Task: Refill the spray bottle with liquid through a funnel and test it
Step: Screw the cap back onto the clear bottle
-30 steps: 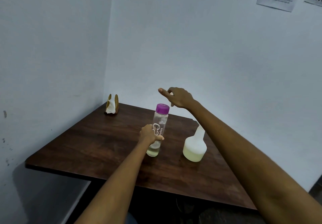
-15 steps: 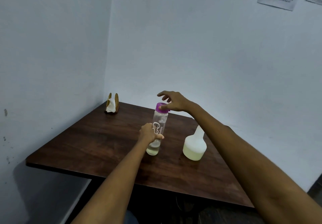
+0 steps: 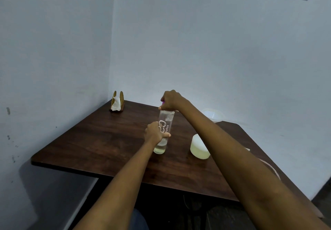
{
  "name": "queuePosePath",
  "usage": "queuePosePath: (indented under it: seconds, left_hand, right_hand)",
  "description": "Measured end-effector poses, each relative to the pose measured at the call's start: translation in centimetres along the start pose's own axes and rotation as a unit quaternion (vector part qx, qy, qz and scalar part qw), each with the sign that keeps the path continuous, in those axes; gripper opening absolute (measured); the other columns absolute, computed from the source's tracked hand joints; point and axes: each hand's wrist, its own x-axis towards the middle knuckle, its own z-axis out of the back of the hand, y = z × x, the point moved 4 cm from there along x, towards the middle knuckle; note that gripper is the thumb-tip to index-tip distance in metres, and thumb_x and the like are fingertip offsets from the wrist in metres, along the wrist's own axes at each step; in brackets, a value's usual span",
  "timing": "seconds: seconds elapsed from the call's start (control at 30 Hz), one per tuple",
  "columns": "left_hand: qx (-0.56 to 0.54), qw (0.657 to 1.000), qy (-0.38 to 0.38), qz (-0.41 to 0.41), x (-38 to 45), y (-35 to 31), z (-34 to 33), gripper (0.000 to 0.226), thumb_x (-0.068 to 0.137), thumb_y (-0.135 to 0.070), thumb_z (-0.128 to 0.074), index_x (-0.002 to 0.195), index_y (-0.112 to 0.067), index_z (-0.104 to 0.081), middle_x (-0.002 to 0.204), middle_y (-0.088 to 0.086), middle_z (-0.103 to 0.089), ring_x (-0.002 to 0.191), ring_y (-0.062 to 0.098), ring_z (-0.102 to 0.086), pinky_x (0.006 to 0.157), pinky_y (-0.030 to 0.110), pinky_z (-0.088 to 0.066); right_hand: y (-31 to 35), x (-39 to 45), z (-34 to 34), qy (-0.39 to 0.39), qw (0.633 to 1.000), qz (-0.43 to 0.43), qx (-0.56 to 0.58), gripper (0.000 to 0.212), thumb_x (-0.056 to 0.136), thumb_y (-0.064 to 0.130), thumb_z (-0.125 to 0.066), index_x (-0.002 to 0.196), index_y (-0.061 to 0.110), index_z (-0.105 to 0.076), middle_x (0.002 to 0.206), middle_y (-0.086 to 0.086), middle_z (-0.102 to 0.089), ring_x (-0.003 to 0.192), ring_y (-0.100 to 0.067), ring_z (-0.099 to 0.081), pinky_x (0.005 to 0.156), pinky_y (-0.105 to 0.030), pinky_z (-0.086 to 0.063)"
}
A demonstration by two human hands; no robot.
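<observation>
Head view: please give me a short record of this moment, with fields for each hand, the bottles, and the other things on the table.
left hand: grips the middle of the clear water bottle
right hand: grips the purple cap from above
water bottle: upright on the wooden table, little liquid at the bottom
spray bottle: white, beside the water bottle, partly hidden by the right arm
napkin holder: far corner
funnel: far edge, behind the right arm

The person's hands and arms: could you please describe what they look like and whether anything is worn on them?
Both forearms are bare up to the bottom edge of the picture, with no sleeve in view. The left hand and the right hand wear no glove. I see no watch, bracelet or ring, though the far sides of the wrists and most fingers are hidden.
</observation>
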Motion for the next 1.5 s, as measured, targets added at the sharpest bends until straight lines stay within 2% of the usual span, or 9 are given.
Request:
queuePosePath:
  seconds: [0.43, 0.53, 0.7, 0.87, 1.0, 1.1, 1.23, 1.37, 1.5]
  left_hand:
    - [0.014, 1.0, -0.015, -0.008, -0.4, 0.0, 0.0, 0.051, 0.069, -0.037, -0.081, 0.103, -0.005, -0.06, 0.107, 0.01, -0.066, 0.102, 0.026, -0.061, 0.079, 0.03, -0.044]
    - [0.017, 1.0, -0.009, -0.003, -0.7, 0.0, 0.1, 0.051, 0.071, -0.036, -0.08, 0.105, -0.005, -0.059, 0.109, 0.01, -0.065, 0.105, 0.026, -0.06, 0.079, 0.029, -0.041]
    - [0.01, 1.0, 0.0, -0.007, -1.0, -0.4, 0.5, 0.05, 0.07, -0.037, -0.08, 0.105, -0.006, -0.06, 0.108, 0.008, -0.066, 0.106, 0.026, -0.06, 0.083, 0.032, -0.044]
    - [-0.01, 1.0, 0.008, 0.013, -1.3, -0.2, 0.7, 0.042, 0.067, -0.039, -0.081, 0.09, -0.017, -0.054, 0.106, 0.006, -0.066, 0.103, 0.025, -0.061, 0.081, 0.031, -0.045]
    - [-0.045, 0.999, 0.021, 0.015, -1.3, 0.3, 0.3, 0.046, 0.07, -0.036, -0.08, 0.106, -0.015, -0.06, 0.107, 0.004, -0.068, 0.101, 0.023, -0.064, 0.082, 0.031, -0.05]
    - [-0.045, 0.998, 0.053, 0.005, -0.7, 0.1, 0.3, 0.041, 0.073, -0.031, -0.075, 0.109, -0.017, -0.061, 0.11, 0.004, -0.067, 0.101, 0.022, -0.064, 0.086, 0.033, -0.053]
    - [-0.031, 0.995, 0.097, -0.02, 1.6, 0.2, 1.2, 0.051, 0.067, -0.021, -0.079, 0.114, -0.015, -0.06, 0.112, 0.004, -0.067, 0.102, 0.02, -0.064, 0.089, 0.036, -0.054]
    - [-0.044, 0.993, 0.093, -0.049, 5.4, 1.0, 2.5, 0.064, 0.072, -0.015, -0.076, 0.129, -0.011, -0.048, 0.121, 0.006, -0.062, 0.111, 0.02, -0.06, 0.097, 0.036, -0.05]
    - [-0.054, 0.995, 0.066, -0.056, 10.9, 2.7, 3.6, 0.06, 0.079, -0.014, -0.072, 0.133, -0.012, -0.045, 0.125, 0.005, -0.06, 0.116, 0.02, -0.059, 0.1, 0.034, -0.048]
  right_hand:
    - [0.1, -0.2, -0.5, -0.029, 0.999, -0.038, 0.017, 0.03, 0.082, 0.019, -0.063, 0.107, 0.001, -0.064, 0.109, -0.015, -0.066, 0.099, -0.028, -0.062, 0.068, -0.027, -0.04]
    - [0.3, -0.7, -0.7, -0.026, 0.999, -0.044, 0.007, 0.032, 0.084, 0.021, -0.061, 0.11, 0.002, -0.062, 0.111, -0.015, -0.064, 0.094, -0.027, -0.06, 0.069, -0.028, -0.042]
    - [-0.3, -1.2, -1.2, -0.034, 0.998, -0.043, 0.038, 0.041, 0.086, 0.024, -0.058, 0.123, 0.005, -0.057, 0.121, -0.014, -0.061, 0.11, -0.029, -0.058, 0.083, -0.031, -0.046]
    - [-1.6, -3.8, -3.9, -0.128, 0.962, -0.041, 0.237, 0.054, 0.089, 0.03, -0.058, 0.138, 0.014, -0.043, 0.127, -0.017, -0.05, 0.118, -0.029, -0.049, 0.098, -0.035, -0.042]
    - [-3.9, -6.5, -8.7, -0.133, 0.909, -0.117, 0.377, 0.081, 0.077, 0.052, -0.065, 0.14, 0.011, -0.035, 0.125, -0.008, -0.054, 0.114, -0.019, -0.053, 0.096, -0.031, -0.046]
    - [-4.8, -6.2, -11.0, -0.064, 0.911, -0.1, 0.396, 0.056, 0.079, 0.036, -0.072, 0.124, 0.01, -0.053, 0.103, 0.002, -0.063, 0.088, -0.007, -0.062, 0.079, -0.019, -0.052]
    - [-4.2, -2.7, -10.7, -0.082, 0.906, -0.061, 0.411, 0.043, 0.076, 0.024, -0.075, 0.113, 0.01, -0.057, 0.099, 0.0, -0.065, 0.092, -0.014, -0.064, 0.082, -0.022, -0.051]
    - [-4.0, 3.0, -10.3, -0.088, 0.898, -0.057, 0.428, 0.044, 0.076, 0.022, -0.076, 0.113, 0.007, -0.057, 0.097, 0.0, -0.064, 0.086, -0.011, -0.063, 0.074, -0.013, -0.048]
    - [-3.6, 9.7, -11.3, -0.079, 0.884, -0.052, 0.458, 0.047, 0.077, 0.016, -0.075, 0.115, 0.004, -0.051, 0.103, -0.006, -0.064, 0.093, -0.017, -0.064, 0.083, -0.025, -0.053]
